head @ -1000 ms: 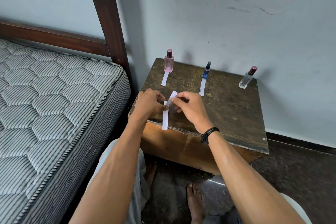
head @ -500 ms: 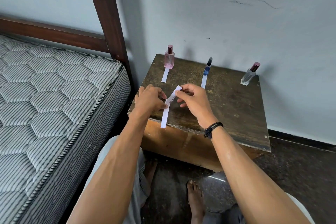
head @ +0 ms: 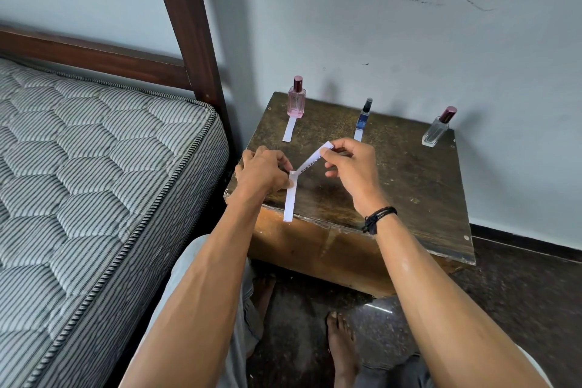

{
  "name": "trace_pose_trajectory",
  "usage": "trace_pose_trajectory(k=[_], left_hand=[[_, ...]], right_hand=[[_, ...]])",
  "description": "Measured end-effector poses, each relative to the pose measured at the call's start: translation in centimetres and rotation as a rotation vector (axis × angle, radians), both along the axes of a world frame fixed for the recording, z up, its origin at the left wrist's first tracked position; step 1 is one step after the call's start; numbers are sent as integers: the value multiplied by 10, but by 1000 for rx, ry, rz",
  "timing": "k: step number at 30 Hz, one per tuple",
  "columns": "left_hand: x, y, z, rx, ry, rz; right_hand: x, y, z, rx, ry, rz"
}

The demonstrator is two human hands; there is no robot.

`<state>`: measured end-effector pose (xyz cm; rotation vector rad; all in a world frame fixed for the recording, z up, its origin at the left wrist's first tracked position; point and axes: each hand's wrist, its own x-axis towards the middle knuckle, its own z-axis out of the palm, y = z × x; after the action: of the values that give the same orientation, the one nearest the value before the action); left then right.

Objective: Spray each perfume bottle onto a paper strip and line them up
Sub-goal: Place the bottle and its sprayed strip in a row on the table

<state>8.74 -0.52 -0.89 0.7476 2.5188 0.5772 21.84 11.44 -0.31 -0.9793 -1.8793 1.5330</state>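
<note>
L hand [head: 261,174], R hand [head: 353,167] pinching strip [head: 310,164]

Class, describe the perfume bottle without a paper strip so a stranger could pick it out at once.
Beside the bed stands a dark wooden table. Three bottles line its back edge; the clear bottle is rightmost. Unlike the pink bottle and the blue bottle, it has no paper strip before it.

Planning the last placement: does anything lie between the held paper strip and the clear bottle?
Nothing visible: only bare dark wooden tabletop separates the white paper strip from the clear square glass bottle with maroon cap.
</note>
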Motion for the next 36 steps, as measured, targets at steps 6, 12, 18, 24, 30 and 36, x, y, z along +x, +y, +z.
trace_pose_trajectory(k=[6, 12, 18, 24, 30, 36], left_hand=[[0, 2, 0, -12, -6, 2], [0, 1, -1, -3, -6, -7], [0, 2, -1, -15, -2, -12], [-6, 4, -4, -7, -7, -45], [-25, 0, -9, 122, 25, -77], [-30, 0, -10, 165, 79, -88]], right_hand=[[-2, -2, -2, -12, 3, -60], [-1, -3, 0, -34, 14, -95], [8, 25, 18, -172, 215, -308], [38, 52, 36, 35, 212, -251], [51, 57, 26, 482, -138, 43], [63, 61, 23, 502, -555, 417]])
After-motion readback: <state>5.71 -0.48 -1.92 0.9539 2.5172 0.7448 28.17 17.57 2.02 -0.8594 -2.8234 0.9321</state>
